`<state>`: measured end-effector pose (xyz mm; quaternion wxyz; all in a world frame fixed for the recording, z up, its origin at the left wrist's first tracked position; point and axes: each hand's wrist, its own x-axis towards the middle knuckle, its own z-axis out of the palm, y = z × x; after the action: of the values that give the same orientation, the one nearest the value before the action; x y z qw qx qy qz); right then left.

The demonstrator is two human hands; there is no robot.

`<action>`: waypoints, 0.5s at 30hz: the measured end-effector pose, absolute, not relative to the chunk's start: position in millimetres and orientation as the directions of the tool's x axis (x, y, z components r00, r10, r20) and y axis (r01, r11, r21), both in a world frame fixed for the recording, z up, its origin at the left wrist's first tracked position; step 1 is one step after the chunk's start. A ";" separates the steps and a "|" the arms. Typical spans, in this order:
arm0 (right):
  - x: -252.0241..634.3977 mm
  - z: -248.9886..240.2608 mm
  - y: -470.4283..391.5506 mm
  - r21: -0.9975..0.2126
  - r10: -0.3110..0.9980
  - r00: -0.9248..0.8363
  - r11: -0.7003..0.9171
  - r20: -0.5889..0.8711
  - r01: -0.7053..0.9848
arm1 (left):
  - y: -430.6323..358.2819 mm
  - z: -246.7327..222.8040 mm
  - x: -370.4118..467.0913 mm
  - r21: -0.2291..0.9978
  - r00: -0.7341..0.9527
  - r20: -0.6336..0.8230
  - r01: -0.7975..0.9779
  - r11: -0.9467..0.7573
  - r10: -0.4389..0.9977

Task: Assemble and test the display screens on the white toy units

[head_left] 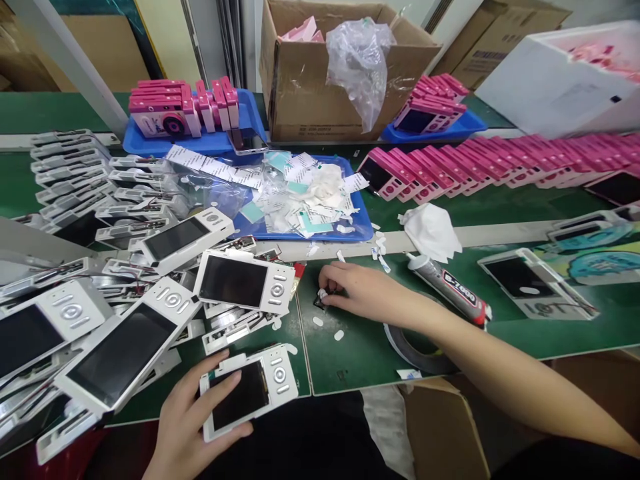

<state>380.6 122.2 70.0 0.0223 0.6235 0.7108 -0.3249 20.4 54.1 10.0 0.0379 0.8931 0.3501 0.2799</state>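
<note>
My left hand [193, 417] holds a white camera body [273, 380] by its edges at the front of the green table, its dark screen and round buttons facing up. Up and to the right of it, my right hand [350, 287] is down on the table, thumb and fingers pinched around a small dark piece [320, 298] with something white at the fingertips, too small to make out. Small white oval stickers [339, 335] lie just below my right hand. More white camera bodies [233, 280] are piled on the left.
Behind my hands, a blue tray [363, 223] holds paper scraps and plastic. A glue tube [453, 288] and a tape roll [400, 347] lie near my right forearm. Pink cameras [430, 173] stand in a row at the back right, near a cardboard box [310, 93].
</note>
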 end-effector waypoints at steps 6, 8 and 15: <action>388.4 66.1 118.4 -0.474 0.861 -0.282 0.054 -0.423 0.879 | 52.2 3.7 14.8 0.276 0.603 0.454 0.604 -0.747 0.656; 391.0 61.6 117.1 -0.499 0.856 -0.308 0.068 -0.416 0.864 | 51.3 0.2 11.8 0.283 0.617 0.434 0.598 -0.750 0.656; 390.0 54.1 108.5 -0.511 0.873 -0.320 0.097 -0.368 0.854 | 52.4 6.2 18.3 0.315 0.572 0.458 0.611 -0.726 0.680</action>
<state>390.0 108.5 54.1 -0.0141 0.5829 0.7406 -0.3339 18.3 52.4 6.2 0.0611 0.8846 0.3650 0.2839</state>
